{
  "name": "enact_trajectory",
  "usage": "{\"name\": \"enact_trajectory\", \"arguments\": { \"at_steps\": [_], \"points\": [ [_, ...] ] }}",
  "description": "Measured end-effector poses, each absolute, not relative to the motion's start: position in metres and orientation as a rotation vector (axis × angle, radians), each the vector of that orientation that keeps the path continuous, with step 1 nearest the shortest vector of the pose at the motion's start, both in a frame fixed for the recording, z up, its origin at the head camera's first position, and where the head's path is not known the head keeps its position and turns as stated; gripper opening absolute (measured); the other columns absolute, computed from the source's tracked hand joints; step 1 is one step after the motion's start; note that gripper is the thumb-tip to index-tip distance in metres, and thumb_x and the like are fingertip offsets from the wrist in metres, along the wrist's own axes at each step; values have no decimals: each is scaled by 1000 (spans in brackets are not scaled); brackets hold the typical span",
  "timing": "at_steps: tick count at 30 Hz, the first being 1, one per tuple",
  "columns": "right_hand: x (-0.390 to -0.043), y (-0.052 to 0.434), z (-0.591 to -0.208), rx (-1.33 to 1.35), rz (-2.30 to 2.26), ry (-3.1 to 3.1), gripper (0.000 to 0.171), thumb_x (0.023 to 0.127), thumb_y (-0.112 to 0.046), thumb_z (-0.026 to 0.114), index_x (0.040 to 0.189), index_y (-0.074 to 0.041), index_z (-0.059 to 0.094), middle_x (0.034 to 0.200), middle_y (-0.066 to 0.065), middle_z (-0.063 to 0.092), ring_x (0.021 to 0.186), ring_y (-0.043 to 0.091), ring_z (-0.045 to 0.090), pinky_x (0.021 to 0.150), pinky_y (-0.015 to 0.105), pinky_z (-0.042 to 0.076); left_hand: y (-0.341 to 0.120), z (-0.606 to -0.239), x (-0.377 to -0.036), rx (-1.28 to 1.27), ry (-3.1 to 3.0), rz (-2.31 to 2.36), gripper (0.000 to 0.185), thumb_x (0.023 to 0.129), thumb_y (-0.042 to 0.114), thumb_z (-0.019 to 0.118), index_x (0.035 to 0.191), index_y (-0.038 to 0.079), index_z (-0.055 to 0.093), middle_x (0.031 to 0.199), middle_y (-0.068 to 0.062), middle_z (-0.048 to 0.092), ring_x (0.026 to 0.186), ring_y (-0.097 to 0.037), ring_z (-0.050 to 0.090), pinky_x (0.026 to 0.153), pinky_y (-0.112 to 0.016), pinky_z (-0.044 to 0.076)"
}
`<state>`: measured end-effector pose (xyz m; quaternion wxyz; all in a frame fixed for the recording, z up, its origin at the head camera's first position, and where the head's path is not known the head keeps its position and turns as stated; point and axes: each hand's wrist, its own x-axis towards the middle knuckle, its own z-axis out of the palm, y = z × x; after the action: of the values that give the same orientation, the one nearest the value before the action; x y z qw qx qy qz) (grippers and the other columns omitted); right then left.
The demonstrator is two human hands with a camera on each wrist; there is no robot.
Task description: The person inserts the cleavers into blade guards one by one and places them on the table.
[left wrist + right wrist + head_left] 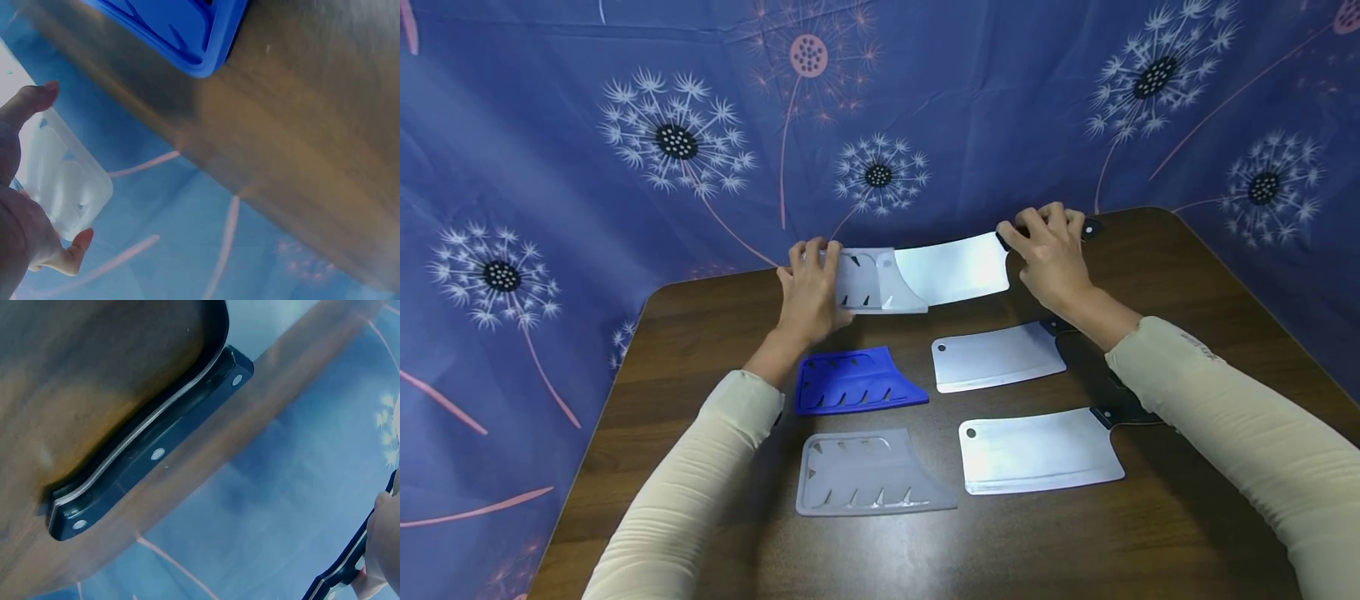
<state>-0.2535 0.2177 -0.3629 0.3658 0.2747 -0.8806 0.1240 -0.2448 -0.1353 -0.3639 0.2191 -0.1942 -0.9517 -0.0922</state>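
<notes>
Cleaver and cover meet at the far side of the surface: the rear cleaver points its blade leftward, and the blade's front part is overlapped by the curved mouth of the held sheath, a translucent, slotted piece. Most of the blade is bare. Whether either piece touches the surface, I cannot tell.

The left hand grips the sheath's far-left end, its fingers curled over the top edge; the left wrist view shows thumb and finger spread around the plastic. The right hand holds the rear cleaver's black handle, fingers wrapped over it, with the riveted butt sticking out beyond.

Nearer the wearer, just below the held sheath, a blue sheath lies flat, slotted along its lower side. To its right, slightly apart, lies the middle cleaver, a hole near its blade's left corner, its handle partly hidden by the right arm. Nearest of all, the front sheath, also translucent, lies left of the front cleaver, whose dark handle runs under the right sleeve. A matching pale left sleeve comes in opposite. Behind the brown wood-grained surface hangs blue cloth printed with dandelion heads.
</notes>
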Motion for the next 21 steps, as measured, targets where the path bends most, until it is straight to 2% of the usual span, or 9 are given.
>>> {"name": "enact_trajectory", "arguments": {
  "at_steps": [5,10,21],
  "points": [
    [-253,217,-364,715,310,-2247,60,62,29,61,110,-6,58,105,23,52,100,47,43,82,61,29,-128,-362,-244,-572,-2647,-185,102,50,32,93,132,4,38,133,-21,38,125,-44,30,76,-60,37],
    [-249,213,-366,682,334,-2288,60,64,27,62,115,-6,58,105,23,51,99,46,42,81,60,28,-127,-360,-245,-532,-2612,-257,101,49,34,94,129,4,40,131,-20,39,123,-43,32,78,-62,36],
    [-248,208,-369,715,377,-2278,55,67,27,60,113,-3,59,102,23,50,93,44,40,78,56,26,-130,-359,-241,-521,-2639,-274,100,48,35,94,127,6,39,130,-21,39,122,-43,31,79,-62,35]
  ]
}}
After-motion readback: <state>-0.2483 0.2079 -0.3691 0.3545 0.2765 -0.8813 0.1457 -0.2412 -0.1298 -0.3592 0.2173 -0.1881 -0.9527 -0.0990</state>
